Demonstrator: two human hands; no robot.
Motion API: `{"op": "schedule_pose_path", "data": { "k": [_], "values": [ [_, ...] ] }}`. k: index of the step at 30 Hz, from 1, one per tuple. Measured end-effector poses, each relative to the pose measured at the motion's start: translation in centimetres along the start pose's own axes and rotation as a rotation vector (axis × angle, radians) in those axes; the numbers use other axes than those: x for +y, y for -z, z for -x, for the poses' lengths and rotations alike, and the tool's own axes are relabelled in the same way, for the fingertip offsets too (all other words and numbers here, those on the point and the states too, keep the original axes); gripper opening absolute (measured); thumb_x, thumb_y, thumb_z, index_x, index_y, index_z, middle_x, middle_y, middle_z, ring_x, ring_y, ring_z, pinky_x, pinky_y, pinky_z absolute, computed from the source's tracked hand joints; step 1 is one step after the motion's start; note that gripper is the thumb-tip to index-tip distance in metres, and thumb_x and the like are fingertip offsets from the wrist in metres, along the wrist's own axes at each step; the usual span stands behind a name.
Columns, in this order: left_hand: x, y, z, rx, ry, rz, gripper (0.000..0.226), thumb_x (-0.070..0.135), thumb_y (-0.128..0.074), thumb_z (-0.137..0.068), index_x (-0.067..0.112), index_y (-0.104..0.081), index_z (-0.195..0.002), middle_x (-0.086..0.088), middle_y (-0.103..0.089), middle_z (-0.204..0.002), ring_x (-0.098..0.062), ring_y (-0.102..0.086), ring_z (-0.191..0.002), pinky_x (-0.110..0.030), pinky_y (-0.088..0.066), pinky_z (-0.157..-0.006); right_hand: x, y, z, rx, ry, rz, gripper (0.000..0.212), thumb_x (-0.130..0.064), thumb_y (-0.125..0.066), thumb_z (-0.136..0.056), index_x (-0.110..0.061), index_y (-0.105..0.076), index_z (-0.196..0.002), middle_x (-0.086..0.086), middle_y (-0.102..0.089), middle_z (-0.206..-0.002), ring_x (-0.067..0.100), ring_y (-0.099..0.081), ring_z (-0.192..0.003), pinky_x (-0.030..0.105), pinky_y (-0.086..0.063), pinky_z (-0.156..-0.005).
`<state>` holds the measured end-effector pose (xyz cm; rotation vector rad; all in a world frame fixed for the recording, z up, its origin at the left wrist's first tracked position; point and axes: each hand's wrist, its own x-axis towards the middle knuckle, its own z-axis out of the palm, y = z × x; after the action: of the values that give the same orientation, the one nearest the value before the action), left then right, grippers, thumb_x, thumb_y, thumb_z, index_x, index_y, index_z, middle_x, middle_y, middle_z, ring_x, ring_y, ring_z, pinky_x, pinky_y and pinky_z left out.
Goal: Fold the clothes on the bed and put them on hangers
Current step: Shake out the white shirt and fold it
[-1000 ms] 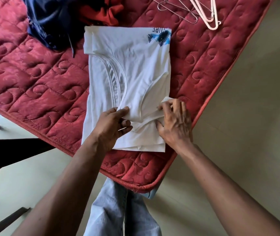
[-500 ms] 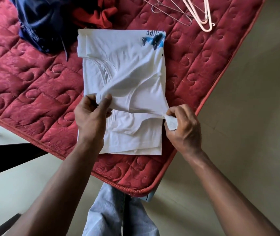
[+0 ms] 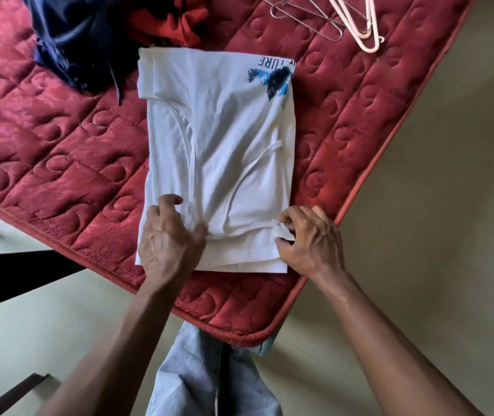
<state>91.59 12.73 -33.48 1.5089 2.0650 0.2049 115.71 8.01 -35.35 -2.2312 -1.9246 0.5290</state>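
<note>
A white T-shirt with a blue and black print lies folded into a long rectangle on the red quilted mattress. My left hand pinches the upper layer near the shirt's near left edge. On the near right edge my right hand grips a small corner of the same layer. The top layer is pulled flat toward me, stopping just short of the lower layer's near hem. Several hangers, wire and pale plastic, lie at the far right of the mattress.
A dark blue garment and a red garment are piled at the far side, touching the shirt's far left corner. The mattress corner is close to my jeans-clad legs. Bare floor lies right and left; dark furniture stands at left.
Both hands lifted the shirt's upper layer, spread it sideways and drew it toward me; it now lies flat near the near hem. My hands have moved apart to the two edges.
</note>
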Motion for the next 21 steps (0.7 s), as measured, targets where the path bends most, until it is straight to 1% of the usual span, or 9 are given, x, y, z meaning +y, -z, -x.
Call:
{"op": "schedule_pose_path", "data": {
  "k": [2,4,5,8,11,14,17,19,21],
  "values": [
    [0.9,-0.1,0.1,0.106,-0.16,-0.149,0.062,0.041,-0.075,-0.08,0.028,-0.049,-0.135,-0.006,-0.055,-0.123,-0.033,-0.053,-0.115,-0.05,-0.042,-0.091,-0.3,0.5,-0.5,0.07,-0.091,-0.143,0.02,-0.042,-0.061,-0.078,-0.025,-0.063,-0.089,-0.006,-0.059,-0.087,0.02,-0.052,-0.085,0.037,-0.046,-0.074],
    [3.0,-0.5,-0.8,0.169,-0.334,-0.146,0.052,0.04,-0.072,-0.083,0.027,-0.055,-0.13,-0.005,-0.054,-0.121,-0.031,-0.054,-0.112,-0.047,-0.04,-0.089,-0.6,1.1,-2.0,0.23,-0.17,-0.221,0.013,-0.038,-0.062,-0.087,-0.026,-0.065,-0.09,-0.005,-0.059,-0.092,0.02,-0.057,-0.087,0.036,-0.047,-0.075],
    [4.4,-0.9,-1.5,0.145,-0.423,-0.07,0.044,0.037,-0.071,-0.085,0.025,-0.059,-0.126,-0.004,-0.056,-0.118,-0.029,-0.057,-0.108,-0.045,-0.042,-0.087,-0.6,1.3,-3.1,0.295,-0.18,-0.252,0.008,-0.03,-0.063,-0.089,-0.025,-0.065,-0.095,-0.004,-0.06,-0.097,0.02,-0.06,-0.088,0.037,-0.049,-0.078],
    [9.0,-2.5,-4.8,0.032,-0.554,0.22,0.026,0.022,-0.068,-0.089,0.018,-0.067,-0.115,-0.001,-0.064,-0.104,-0.021,-0.066,-0.088,-0.037,-0.051,-0.083,-0.5,1.9,-7.6,0.317,-0.092,-0.331,0.032,-0.006,-0.058,-0.086,-0.018,-0.065,-0.115,-0.001,-0.063,-0.112,0.021,-0.063,-0.098,0.037,-0.051,-0.09],
    [12.8,-3.5,-9.1,-0.035,-0.541,0.248,0.035,0.011,-0.057,-0.088,0.022,-0.07,-0.118,0.001,-0.071,-0.099,-0.019,-0.068,-0.088,-0.027,-0.048,-0.086,-0.4,2.3,-11.8,0.199,0.054,-0.266,0.041,-0.006,-0.056,-0.087,-0.016,-0.064,-0.127,0.005,-0.064,-0.119,0.025,-0.06,-0.106,0.037,-0.048,-0.096],
    [14.5,-4.4,-13.0,-0.299,-0.497,0.146,0.052,0.007,-0.053,-0.091,0.031,-0.064,-0.136,0.004,-0.07,-0.098,-0.02,-0.067,-0.101,-0.027,-0.049,-0.089,0.0,2.2,-14.3,0.083,0.159,-0.119,0.026,-0.018,-0.059,-0.091,-0.018,-0.066,-0.116,0.004,-0.068,-0.113,0.028,-0.056,-0.101,0.04,-0.048,-0.089],
    [14.1,-5.8,-15.3,-0.5,-0.411,0.215,0.059,0.005,-0.052,-0.091,0.032,-0.059,-0.143,0.007,-0.06,-0.092,-0.021,-0.061,-0.089,-0.031,-0.049,-0.081,0.5,2.0,-15.2,0.133,0.209,-0.067,0.009,-0.021,-0.065,-0.088,-0.016,-0.064,-0.094,0.004,-0.068,-0.092,0.026,-0.055,-0.088,0.04,-0.047,-0.077],
    [13.4,-6.6,-15.8,-0.502,-0.405,0.311,0.061,0.0,-0.053,-0.09,0.028,-0.059,-0.144,0.008,-0.053,-0.086,-0.016,-0.054,-0.082,-0.03,-0.046,-0.075,0.5,1.9,-14.7,0.215,0.201,-0.09,0.012,-0.02,-0.069,-0.083,-0.015,-0.059,-0.083,0.001,-0.06,-0.076,0.024,-0.052,-0.076,0.035,-0.041,-0.072],
    [13.1,-7.2,-15.9,-0.484,-0.404,0.373,0.06,-0.003,-0.057,-0.089,0.024,-0.06,-0.142,0.008,-0.052,-0.086,-0.014,-0.052,-0.081,-0.028,-0.045,-0.076,0.2,1.5,-13.6,0.273,0.136,-0.128,0.019,-0.018,-0.066,-0.081,-0.017,-0.048,-0.074,-0.005,-0.045,-0.067,0.021,-0.043,-0.067,0.035,-0.038,-0.063]
  ]
}}
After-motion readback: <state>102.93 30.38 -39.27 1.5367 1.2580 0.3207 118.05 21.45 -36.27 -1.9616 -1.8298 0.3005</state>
